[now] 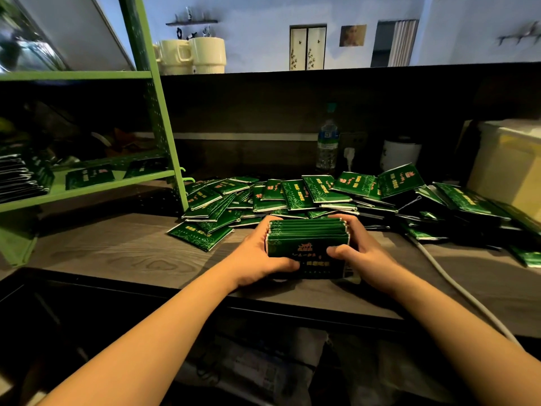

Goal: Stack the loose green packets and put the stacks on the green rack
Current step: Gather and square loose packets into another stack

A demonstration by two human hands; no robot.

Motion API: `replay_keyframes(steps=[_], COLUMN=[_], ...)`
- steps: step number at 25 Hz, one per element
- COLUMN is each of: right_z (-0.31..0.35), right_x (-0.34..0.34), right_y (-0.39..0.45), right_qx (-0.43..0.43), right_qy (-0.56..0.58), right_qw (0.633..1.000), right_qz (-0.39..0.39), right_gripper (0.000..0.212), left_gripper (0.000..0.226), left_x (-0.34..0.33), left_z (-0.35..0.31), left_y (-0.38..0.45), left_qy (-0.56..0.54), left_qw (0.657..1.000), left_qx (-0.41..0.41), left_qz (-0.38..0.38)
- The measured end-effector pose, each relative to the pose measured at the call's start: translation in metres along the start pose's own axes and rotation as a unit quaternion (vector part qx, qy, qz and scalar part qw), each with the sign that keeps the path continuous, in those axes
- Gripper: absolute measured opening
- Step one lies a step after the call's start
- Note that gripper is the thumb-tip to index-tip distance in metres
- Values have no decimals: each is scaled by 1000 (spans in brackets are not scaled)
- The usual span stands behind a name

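A stack of green packets (307,238) stands on edge on the wooden counter, held between both hands. My left hand (260,256) grips its left side, thumb across the front packet. My right hand (357,250) grips the right side, thumb also on the front. Behind the stack lies a wide heap of loose green packets (310,194), spreading to the right. The green rack (164,136) stands at the left; its lower shelf holds a few green packets (89,177) and a row of dark packets (17,177).
A water bottle (328,145), a plug and a white pot (399,153) stand against the dark back wall. A yellowish box (506,171) sits at the right. A white cable (456,288) runs across the counter's right side. Cream mugs (193,54) stand on the ledge above.
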State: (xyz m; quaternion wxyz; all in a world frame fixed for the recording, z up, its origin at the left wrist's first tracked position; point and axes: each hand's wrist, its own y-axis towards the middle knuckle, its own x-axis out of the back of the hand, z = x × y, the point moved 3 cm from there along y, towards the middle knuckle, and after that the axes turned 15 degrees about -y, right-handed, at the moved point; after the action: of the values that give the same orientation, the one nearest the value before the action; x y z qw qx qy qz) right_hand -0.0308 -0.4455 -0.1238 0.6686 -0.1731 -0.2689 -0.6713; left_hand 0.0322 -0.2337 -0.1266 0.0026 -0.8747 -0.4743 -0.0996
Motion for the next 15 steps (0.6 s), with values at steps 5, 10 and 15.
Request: replay_keyframes(steps=[5, 10, 15], right_z=[-4, -1, -4], right_x=[0, 3, 7], right_y=[2, 3, 2], right_qx=[-4, -7, -19], right_qy=[-24, -32, -46], right_qw=[1000, 999, 998], right_qz=[-15, -26, -38], right_gripper=[61, 61, 60], left_gripper=[77, 114, 82], left_x=[-1, 2, 7], left_z=[2, 13, 2], left_y=[-1, 4, 1], left_qy=[-32, -8, 0], left_qw=[999, 999, 1000], left_qx=[-6, 48, -6], left_qz=[2, 13, -6])
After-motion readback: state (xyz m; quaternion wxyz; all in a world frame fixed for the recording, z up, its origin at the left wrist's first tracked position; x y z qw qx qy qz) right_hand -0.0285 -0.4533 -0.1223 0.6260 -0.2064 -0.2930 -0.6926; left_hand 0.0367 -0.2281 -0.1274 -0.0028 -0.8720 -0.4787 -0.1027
